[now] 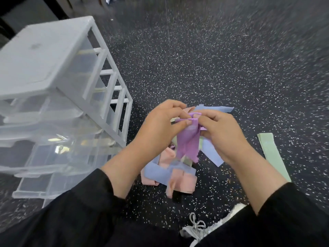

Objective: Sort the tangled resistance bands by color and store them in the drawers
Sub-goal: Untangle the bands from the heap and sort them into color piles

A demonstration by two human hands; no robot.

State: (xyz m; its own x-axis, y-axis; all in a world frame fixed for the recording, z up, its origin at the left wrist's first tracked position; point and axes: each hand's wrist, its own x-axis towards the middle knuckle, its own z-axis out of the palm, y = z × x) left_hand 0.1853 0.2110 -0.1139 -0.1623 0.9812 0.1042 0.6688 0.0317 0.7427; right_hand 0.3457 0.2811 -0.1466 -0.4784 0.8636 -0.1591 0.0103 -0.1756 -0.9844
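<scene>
While it hangs folded and limp, the purple band (188,141) is pinched at its top edge by both hands: left hand (160,125) and right hand (220,132) have fingers closed on it above a heap of pink and blue bands (170,173). A green band (272,154) lies apart to the right. Speckled floor (231,68) lies bare beyond; the drawer unit (53,97) stands left, its lower drawers pulled out.

A purple band (187,139) hangs folded, pinched at its top edge above a tangled heap of pink bands (183,182) and blue bands (156,172) on the floor. A pale green band (272,154) lies flat, apart to the right. The clear plastic drawers (44,154) stand left, several pulled partly open.
</scene>
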